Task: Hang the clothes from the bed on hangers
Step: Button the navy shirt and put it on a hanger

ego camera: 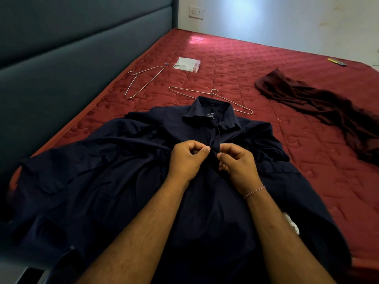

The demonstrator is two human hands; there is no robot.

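Observation:
A dark navy shirt [114,173] lies spread front-up on the red mattress [266,64], collar pointing away from me. My left hand [187,160] and my right hand [238,162] meet at the button placket in the shirt's middle, each pinching the fabric edge between thumb and curled fingers. Two bare wire hangers lie beyond the collar: one hanger [143,80] at the left near the headboard, the other hanger [213,97] just behind the collar, partly under it. A crumpled maroon garment [320,105] lies at the right.
A grey padded headboard [71,58] runs along the left side. A small clear plastic packet [186,64] lies past the hangers. A yellow and grey object [337,62] sits at the far right edge. A wall socket [196,12] is on the white wall.

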